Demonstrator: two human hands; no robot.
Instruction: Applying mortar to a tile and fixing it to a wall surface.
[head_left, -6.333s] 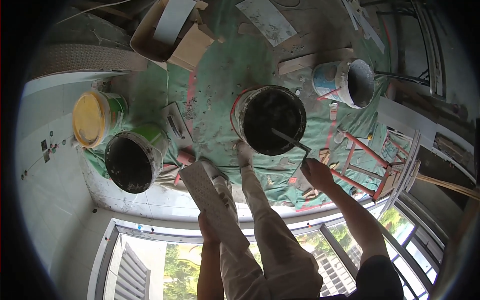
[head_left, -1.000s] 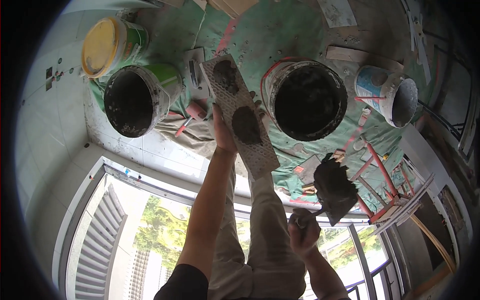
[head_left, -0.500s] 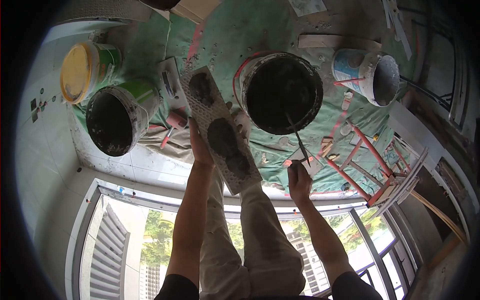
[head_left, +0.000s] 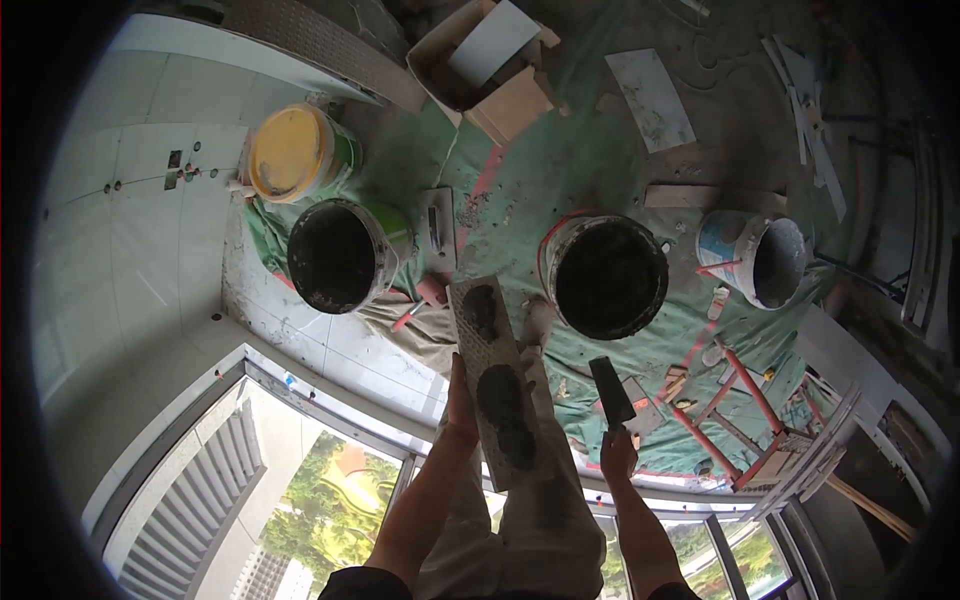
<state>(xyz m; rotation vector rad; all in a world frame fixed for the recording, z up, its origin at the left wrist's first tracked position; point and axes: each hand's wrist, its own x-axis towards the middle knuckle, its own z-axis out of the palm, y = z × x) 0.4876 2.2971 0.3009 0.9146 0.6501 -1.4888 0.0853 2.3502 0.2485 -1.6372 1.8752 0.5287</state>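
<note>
My left hand point(head_left: 460, 405) is closed round the left edge of a long narrow tile point(head_left: 487, 350), with fingertips showing at its far edge. The tile's ribbed back faces up and bears dark mortar dabs point(head_left: 500, 400). In my right hand point(head_left: 619, 455) is a trowel point(head_left: 611, 392), gripped by the handle, its flat dark blade pointing away from me. Beyond the trowel stands a bucket point(head_left: 551, 252) with dark mortar point(head_left: 615, 278) in it. The trowel blade is outside the bucket, apart from its rim.
At left stand a dark-filled bucket point(head_left: 396, 240) and a yellow-lidded bucket point(head_left: 290, 155). Nearby lie a notched-looking float point(head_left: 438, 230) and a red-headed mallet point(head_left: 431, 292). To the right are a white-blue bucket point(head_left: 722, 240) and a red-legged stool point(head_left: 750, 385). A cardboard box point(head_left: 515, 105) sits farther off.
The trowel has come out of the mortar bucket, and its blade now points away beside it. The view has shifted, showing more floor ahead. My left hand still holds the tile.
</note>
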